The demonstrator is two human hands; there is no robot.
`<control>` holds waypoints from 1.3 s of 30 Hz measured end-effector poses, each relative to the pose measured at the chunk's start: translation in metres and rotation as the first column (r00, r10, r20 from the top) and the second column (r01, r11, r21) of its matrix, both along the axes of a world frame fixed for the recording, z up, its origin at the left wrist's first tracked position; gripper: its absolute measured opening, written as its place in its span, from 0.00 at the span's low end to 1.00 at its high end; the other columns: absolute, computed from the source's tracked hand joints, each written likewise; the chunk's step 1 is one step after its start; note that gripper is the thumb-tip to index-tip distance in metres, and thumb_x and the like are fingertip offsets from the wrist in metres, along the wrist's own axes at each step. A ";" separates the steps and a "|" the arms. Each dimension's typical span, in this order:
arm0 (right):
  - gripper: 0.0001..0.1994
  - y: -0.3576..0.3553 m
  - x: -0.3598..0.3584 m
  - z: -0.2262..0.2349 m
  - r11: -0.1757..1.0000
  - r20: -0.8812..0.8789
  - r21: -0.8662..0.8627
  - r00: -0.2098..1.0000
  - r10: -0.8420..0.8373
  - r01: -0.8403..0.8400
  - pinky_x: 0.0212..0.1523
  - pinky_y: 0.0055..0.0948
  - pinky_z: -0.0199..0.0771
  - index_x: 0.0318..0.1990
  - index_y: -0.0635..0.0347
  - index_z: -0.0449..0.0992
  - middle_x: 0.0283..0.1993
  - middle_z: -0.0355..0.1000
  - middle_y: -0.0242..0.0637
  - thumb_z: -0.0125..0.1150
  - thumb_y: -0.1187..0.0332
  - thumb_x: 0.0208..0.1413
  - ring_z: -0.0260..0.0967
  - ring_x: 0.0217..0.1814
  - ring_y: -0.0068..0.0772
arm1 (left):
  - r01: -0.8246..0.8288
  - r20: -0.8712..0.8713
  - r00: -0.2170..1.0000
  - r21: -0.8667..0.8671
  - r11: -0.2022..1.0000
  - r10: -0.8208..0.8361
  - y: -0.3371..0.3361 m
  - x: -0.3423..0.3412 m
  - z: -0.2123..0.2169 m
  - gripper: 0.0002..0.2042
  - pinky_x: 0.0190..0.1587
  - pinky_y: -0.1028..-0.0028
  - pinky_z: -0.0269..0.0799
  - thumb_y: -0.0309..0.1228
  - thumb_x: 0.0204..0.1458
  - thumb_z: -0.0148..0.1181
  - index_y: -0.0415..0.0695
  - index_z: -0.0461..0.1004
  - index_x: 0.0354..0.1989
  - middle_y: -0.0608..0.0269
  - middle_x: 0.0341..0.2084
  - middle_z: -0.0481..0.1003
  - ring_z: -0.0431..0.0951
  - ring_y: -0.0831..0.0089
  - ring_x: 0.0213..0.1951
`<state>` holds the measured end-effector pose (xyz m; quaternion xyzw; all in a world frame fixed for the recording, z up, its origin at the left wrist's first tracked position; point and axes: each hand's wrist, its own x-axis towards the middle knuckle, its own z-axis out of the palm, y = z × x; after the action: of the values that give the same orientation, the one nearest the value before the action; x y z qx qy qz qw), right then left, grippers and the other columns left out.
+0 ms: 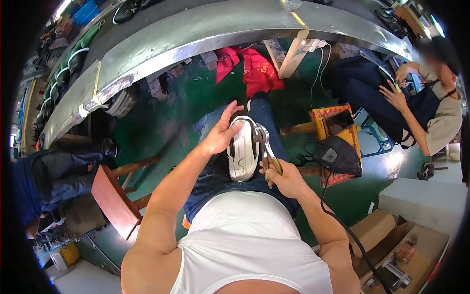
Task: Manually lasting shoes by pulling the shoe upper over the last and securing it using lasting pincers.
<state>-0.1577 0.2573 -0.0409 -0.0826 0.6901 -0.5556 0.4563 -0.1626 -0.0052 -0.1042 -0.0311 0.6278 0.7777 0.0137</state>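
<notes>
A shoe [243, 152] with its pale, white underside showing lies across my lap, its rim dark along the edge. My left hand [221, 131] is at its upper left; the thumb presses on the shoe and the fingers stretch past its far end. In my right hand [286, 179] is a pair of pliers [265, 142], held by its olive-coloured handles. The metal head of the pliers is at the shoe's upper right edge. Whether the jaws bite on the material cannot be made out.
A long metal-edged bench [196, 36] curves across the far side. At the right, a small stool [352, 142] carries a phone [339, 122] and a black cap-like item [338, 156]. A co-worker sits beyond. A red-brown stool [113, 201] stands left; a cardboard box [374, 235] lies lower right.
</notes>
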 end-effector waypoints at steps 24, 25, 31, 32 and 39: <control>0.09 -0.040 -0.032 -0.068 0.980 -0.445 0.198 0.889 0.106 -0.017 0.35 0.32 0.73 0.37 0.66 0.74 0.25 0.74 0.34 0.54 0.67 0.61 0.70 0.27 0.29 | -0.083 0.182 0.976 -0.220 0.972 0.124 -0.006 -0.003 -0.014 0.21 0.59 0.74 0.62 0.27 0.61 0.51 0.44 0.64 0.64 0.61 0.55 0.69 0.67 0.75 0.55; 0.09 -0.035 -0.033 -0.052 0.980 -0.443 0.197 0.889 0.112 -0.026 0.35 0.32 0.73 0.37 0.66 0.74 0.25 0.74 0.34 0.54 0.67 0.61 0.70 0.27 0.29 | -0.090 0.183 0.974 -0.221 0.971 0.132 -0.005 0.002 -0.007 0.21 0.59 0.74 0.62 0.27 0.61 0.51 0.44 0.64 0.64 0.61 0.55 0.69 0.67 0.75 0.55; 0.11 0.013 -0.025 -0.008 0.987 -0.332 0.054 0.930 0.159 -0.150 0.38 0.24 0.70 0.47 0.66 0.73 0.35 0.75 0.32 0.55 0.67 0.62 0.69 0.35 0.20 | -0.134 -0.252 0.967 -0.347 0.928 0.045 0.004 0.037 0.022 0.25 0.69 0.65 0.48 0.22 0.56 0.52 0.41 0.61 0.64 0.53 0.64 0.62 0.54 0.60 0.70; 0.13 -0.003 -0.022 -0.016 0.996 -0.335 0.050 0.940 -0.055 0.076 0.38 0.24 0.69 0.48 0.64 0.73 0.35 0.73 0.31 0.55 0.64 0.62 0.68 0.35 0.20 | -0.097 -0.326 0.945 -0.312 0.945 -0.010 0.009 0.042 0.032 0.27 0.71 0.62 0.41 0.19 0.52 0.50 0.40 0.60 0.65 0.49 0.66 0.60 0.45 0.55 0.73; 0.30 -0.066 -0.033 -0.024 0.862 0.514 -0.105 0.769 -0.380 0.496 0.49 0.32 0.71 0.56 0.64 0.69 0.48 0.72 0.37 0.46 0.42 0.65 0.71 0.48 0.29 | 0.017 0.040 0.999 0.080 0.997 -0.020 0.043 0.069 0.038 0.43 0.72 0.60 0.39 0.14 0.47 0.55 0.42 0.41 0.73 0.47 0.73 0.37 0.36 0.59 0.74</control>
<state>-0.1902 0.1917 -0.0650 0.1675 0.4857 -0.7272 0.4553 -0.0933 0.0381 -0.0666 -0.0407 0.5960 0.8012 0.0348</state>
